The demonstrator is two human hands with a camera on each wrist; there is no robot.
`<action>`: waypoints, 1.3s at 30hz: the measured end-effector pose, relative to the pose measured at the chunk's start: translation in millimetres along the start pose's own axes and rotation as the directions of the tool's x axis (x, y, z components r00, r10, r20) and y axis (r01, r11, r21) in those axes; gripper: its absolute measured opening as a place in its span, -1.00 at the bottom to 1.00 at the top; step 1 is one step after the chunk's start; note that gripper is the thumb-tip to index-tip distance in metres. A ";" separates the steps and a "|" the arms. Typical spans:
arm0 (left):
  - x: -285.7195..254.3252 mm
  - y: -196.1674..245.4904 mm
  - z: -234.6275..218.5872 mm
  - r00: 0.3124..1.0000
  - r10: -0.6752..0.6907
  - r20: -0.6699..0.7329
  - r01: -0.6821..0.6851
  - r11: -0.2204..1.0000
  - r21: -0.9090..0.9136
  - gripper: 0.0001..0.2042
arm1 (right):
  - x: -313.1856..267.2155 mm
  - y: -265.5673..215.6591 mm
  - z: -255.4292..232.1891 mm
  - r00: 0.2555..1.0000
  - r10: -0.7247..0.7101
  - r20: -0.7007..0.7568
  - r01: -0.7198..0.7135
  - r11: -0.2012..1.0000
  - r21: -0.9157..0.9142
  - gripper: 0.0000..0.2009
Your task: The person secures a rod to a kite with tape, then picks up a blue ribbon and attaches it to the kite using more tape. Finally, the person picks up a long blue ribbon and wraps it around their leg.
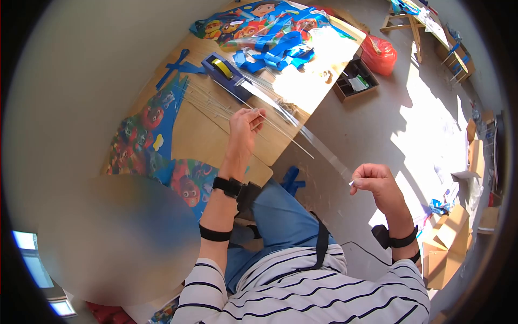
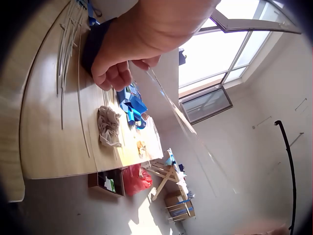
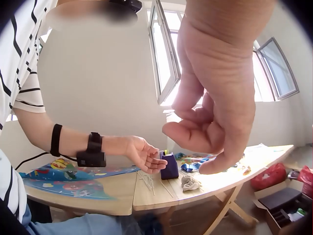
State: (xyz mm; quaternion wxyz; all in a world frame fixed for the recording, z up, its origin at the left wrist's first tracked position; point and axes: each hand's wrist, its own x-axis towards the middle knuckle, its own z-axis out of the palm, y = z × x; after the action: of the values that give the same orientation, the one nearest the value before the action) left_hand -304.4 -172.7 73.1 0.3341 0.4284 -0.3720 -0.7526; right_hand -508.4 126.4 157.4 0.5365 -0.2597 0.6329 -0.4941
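Clear tape (image 1: pixel 324 151) stretches from the blue dispenser (image 1: pixel 226 75) past the table edge to my right hand (image 1: pixel 377 186), which pinches its end between thumb and fingertips. My left hand (image 1: pixel 245 129) is beside the dispenser, thumb and finger pinching a thin white stick (image 1: pixel 294 141) that runs under the tape line and beyond the edge. In the left wrist view, my left hand (image 2: pixel 146 39) hangs over the table with its other fingers curled. The right wrist view has my right hand (image 3: pixel 220 93) large in front; its fingertips hide the tape's end.
More thin sticks (image 2: pixel 63 63) lie by the dispenser. A crumpled beige bundle (image 2: pixel 108 125), blue ribbon (image 1: pixel 280 53) and printed cartoon sheets (image 1: pixel 145 129) are on the table (image 1: pixel 205 132). Beside it on the floor stand an open box (image 1: pixel 353 89) and a red bag (image 1: pixel 379 55).
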 end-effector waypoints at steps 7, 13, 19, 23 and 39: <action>-62.2 -35.1 30.6 0.991 -0.017 0.131 0.026 0.997 -0.070 -0.99 | -3.3 12.0 1.2 1.000 0.002 0.007 -0.002 0.999 -0.038 -0.89; -68.2 -37.0 42.3 0.991 -0.019 0.129 0.025 0.999 -0.045 -0.98 | -3.2 14.7 3.7 0.999 -0.014 0.048 0.014 1.000 0.009 -0.90; -72.4 -38.6 47.1 0.993 -0.016 0.118 0.023 0.998 -0.058 -0.98 | -3.5 15.6 5.3 0.999 -0.008 0.047 0.008 1.000 -0.002 -0.91; -72.4 -40.2 47.5 0.991 -0.026 0.131 0.036 0.996 -0.076 -0.98 | -3.7 17.1 5.8 0.999 0.004 0.039 -0.003 1.000 -0.006 -0.92; 10.5 -38.6 -56.4 0.923 0.101 -0.371 0.017 0.953 0.303 -0.90 | -1.5 14.1 1.8 0.997 0.052 0.048 -0.051 0.998 -0.026 -0.94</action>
State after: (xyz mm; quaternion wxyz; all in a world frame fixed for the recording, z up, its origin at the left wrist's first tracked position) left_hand -265.4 -177.5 16.2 0.3472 0.6044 -0.4189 -0.5819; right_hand -503.5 132.3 145.4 0.5612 -0.2620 0.6321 -0.4658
